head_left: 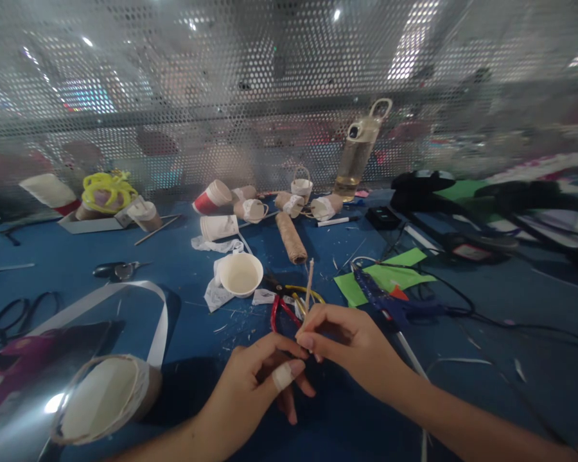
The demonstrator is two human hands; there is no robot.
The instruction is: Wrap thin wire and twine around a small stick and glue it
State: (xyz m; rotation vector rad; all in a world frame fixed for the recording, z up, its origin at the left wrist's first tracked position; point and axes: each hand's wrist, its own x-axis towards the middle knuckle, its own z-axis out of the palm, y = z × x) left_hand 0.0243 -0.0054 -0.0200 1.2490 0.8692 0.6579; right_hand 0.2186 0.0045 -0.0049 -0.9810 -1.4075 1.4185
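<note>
Right hand [354, 340]: grip pinched on thin strip [310, 282], lower end hidden
Left hand [250, 388]: alongside, can't tell grip from here
Red pliers [274, 311]: handles partly covered

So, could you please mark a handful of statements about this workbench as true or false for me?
1. The right hand pinches a thin tan strip. True.
2. White tape is wrapped around the right thumb. False: the white tape is on the thumb of the left hand.
3. The blue glue gun lies partly over green paper. True.
4. The water bottle is lying on its side near the hands. False: the water bottle stands at the back, by the perforated panel.
5. Pliers with red handles lie on the table just beyond the hands. True.
</note>
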